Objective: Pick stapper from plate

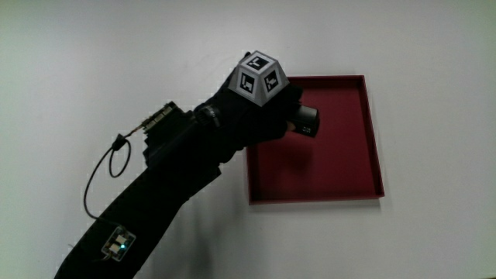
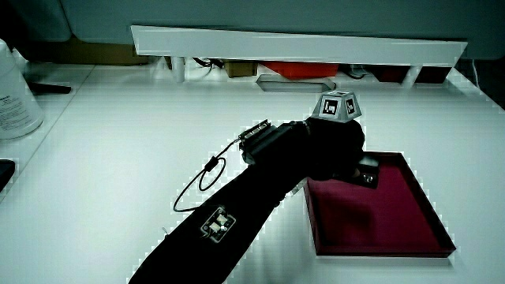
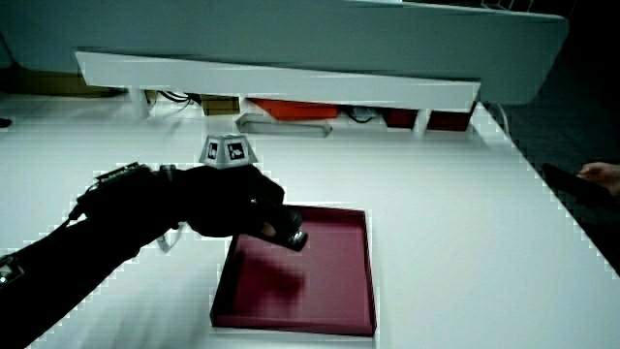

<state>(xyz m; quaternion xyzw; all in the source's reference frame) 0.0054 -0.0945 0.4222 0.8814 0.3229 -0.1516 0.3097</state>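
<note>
The forearm (image 1: 147,198) is seen stretched across bare white table (image 1: 434,62), with open surface all around it, and a thin looped cable (image 1: 97,174) is seen lying beside it on the table. The hand (image 1: 260,116) is held over the edge of a dark red square tray (image 1: 341,167), at the corner of the tray nearest the forearm. The tray is bounded by a low raised rim, and most of its floor, on the side away from the hand and nearer to the person, is left uncovered. A small patterned cube (image 1: 260,75) is carried on the back of the hand. The fingers are curled closed around a small dark stapler (image 1: 304,122), of which only one blunt end is left showing past the glove. In the main view a pale mark is seen on that end; in a side view (image 3: 291,236) a small bright metal spot is caught on it. In a side view the stapler (image 2: 368,175) appears lifted slightly above the tray floor, with a shadow beneath it on the red surface, though whether it is fully clear of the floor cannot be told. Farther from the person than the hand, more bare table is seen, ending at a low white partition (image 2: 300,46) along the table's edge.
</note>
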